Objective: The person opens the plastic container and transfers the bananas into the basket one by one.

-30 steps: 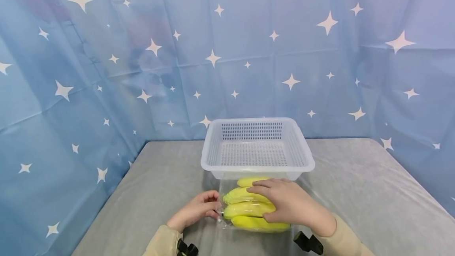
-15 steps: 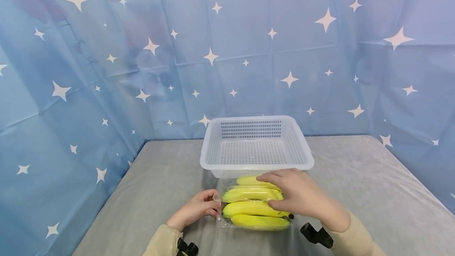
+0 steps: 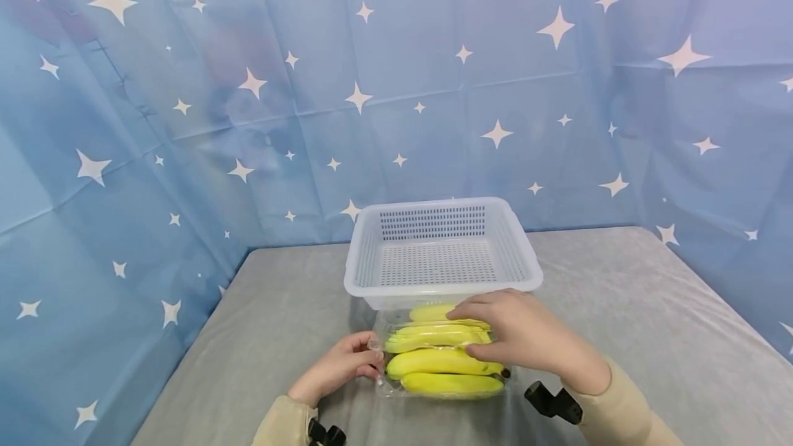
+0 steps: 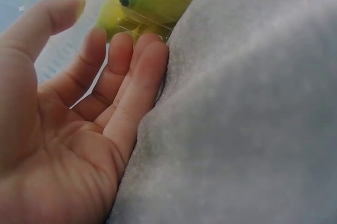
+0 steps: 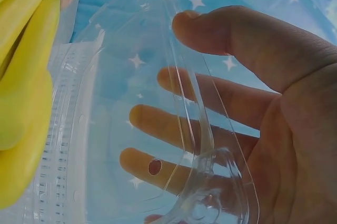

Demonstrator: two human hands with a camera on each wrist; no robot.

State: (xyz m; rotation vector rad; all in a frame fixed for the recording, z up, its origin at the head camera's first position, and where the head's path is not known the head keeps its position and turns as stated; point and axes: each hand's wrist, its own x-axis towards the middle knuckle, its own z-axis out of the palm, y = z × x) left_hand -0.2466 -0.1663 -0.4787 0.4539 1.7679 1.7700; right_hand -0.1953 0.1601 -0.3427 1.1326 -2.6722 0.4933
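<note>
Several yellow bananas [image 3: 452,385] lie side by side in a clear plastic clamshell box [image 3: 389,389]. My right hand [image 3: 526,332] is over the box's right side. In the right wrist view, straight, spread fingers [image 5: 163,121] rest behind the clear lid [image 5: 108,134], and the thumb is on its other side, well apart from them. The lid looks tilted up over the far bananas. At the box's left end is my left hand [image 3: 341,363]. Its loosely bent fingertips [image 4: 120,50] touch the box's edge in the left wrist view, the thumb apart from them.
A white perforated plastic basket [image 3: 434,290] stands directly behind the box, with nothing seen inside it. The grey cloth-covered table [image 3: 285,301] extends to both sides. Behind it hangs a blue curtain [image 3: 427,136] with white stars.
My right hand has moved up and right, and the lid has risen, showing the nearer bananas more plainly. The left hand has stayed at the box's left end. The head view has shifted slightly.
</note>
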